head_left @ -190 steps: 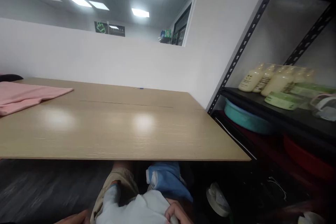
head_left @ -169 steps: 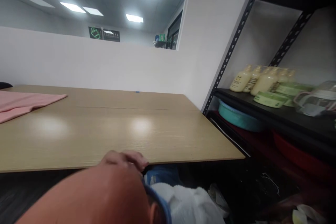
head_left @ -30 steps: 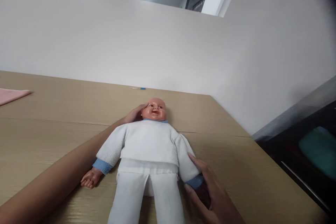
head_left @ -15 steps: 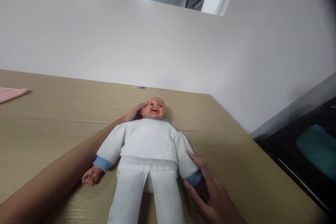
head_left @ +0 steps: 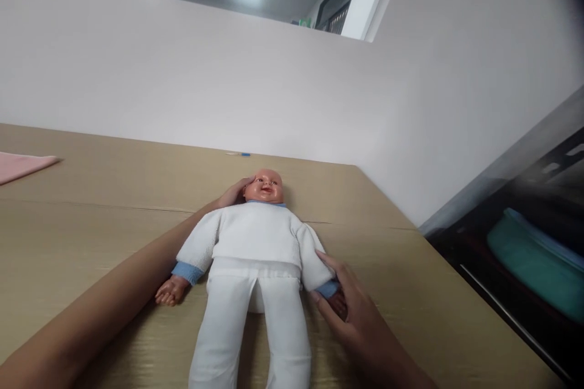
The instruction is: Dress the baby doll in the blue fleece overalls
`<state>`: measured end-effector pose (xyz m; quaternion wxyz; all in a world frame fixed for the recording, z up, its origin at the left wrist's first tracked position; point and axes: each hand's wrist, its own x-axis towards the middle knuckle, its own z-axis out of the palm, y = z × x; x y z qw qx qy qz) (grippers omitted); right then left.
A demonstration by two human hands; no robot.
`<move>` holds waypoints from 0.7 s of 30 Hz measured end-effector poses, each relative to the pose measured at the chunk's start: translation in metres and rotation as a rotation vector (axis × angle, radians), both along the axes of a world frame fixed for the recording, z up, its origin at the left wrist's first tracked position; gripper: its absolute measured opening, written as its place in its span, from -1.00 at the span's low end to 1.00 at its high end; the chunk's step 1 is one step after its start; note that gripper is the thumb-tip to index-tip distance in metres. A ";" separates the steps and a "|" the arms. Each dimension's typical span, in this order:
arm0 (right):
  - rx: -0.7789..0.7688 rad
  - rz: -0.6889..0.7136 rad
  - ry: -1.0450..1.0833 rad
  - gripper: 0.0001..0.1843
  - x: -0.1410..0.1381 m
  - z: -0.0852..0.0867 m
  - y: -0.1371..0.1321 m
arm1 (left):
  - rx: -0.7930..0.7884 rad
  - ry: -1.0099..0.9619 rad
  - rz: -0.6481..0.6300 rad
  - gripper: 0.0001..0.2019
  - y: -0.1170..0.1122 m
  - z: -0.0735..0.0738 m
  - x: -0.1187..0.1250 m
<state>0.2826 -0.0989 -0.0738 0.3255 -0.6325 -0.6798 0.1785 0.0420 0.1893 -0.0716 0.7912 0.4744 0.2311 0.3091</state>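
A baby doll (head_left: 253, 249) in a white top and white trousers with blue cuffs lies on its back on the wooden table (head_left: 91, 206), head away from me. My left hand (head_left: 232, 194) cups the side of the doll's head, its fingers curved against it. My right hand (head_left: 349, 316) rests on the doll's left hand and blue cuff, fingers wrapped loosely round them.
A folded pink cloth (head_left: 22, 165) lies at the table's far left. A small blue object (head_left: 245, 154) sits near the white partition wall. At the right a black shelf unit (head_left: 524, 267) holds a teal basin (head_left: 533, 267).
Several seconds ago the doll was below the table edge; now it lies on the table. In the last second the view shifted slightly left and my right hand slid a little further onto the doll's cuff.
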 end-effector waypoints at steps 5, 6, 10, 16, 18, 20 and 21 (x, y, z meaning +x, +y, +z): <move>0.060 0.012 -0.030 -0.41 0.001 -0.003 0.003 | 0.140 0.314 0.136 -0.36 0.012 0.020 -0.018; 0.059 0.016 -0.030 -0.41 0.000 -0.002 0.003 | 0.164 0.359 0.203 -0.36 0.013 0.025 -0.023; 0.046 0.034 -0.069 -0.35 0.001 0.001 0.005 | 0.342 0.464 0.536 -0.39 -0.012 0.049 -0.028; 0.134 -0.068 -0.150 -0.22 0.004 0.031 -0.006 | 0.669 0.285 0.402 -0.67 -0.171 0.088 0.011; 0.191 -0.097 -0.132 -0.29 0.000 0.046 -0.032 | 0.673 0.239 0.118 -0.64 -0.241 0.091 0.016; 0.253 -0.080 -0.098 -0.38 -0.007 0.053 -0.074 | 0.601 0.186 -0.182 -0.50 -0.304 0.078 0.011; 0.309 -0.123 -0.076 -0.41 -0.011 0.052 -0.098 | 0.578 0.186 -0.249 -0.41 -0.331 0.066 0.006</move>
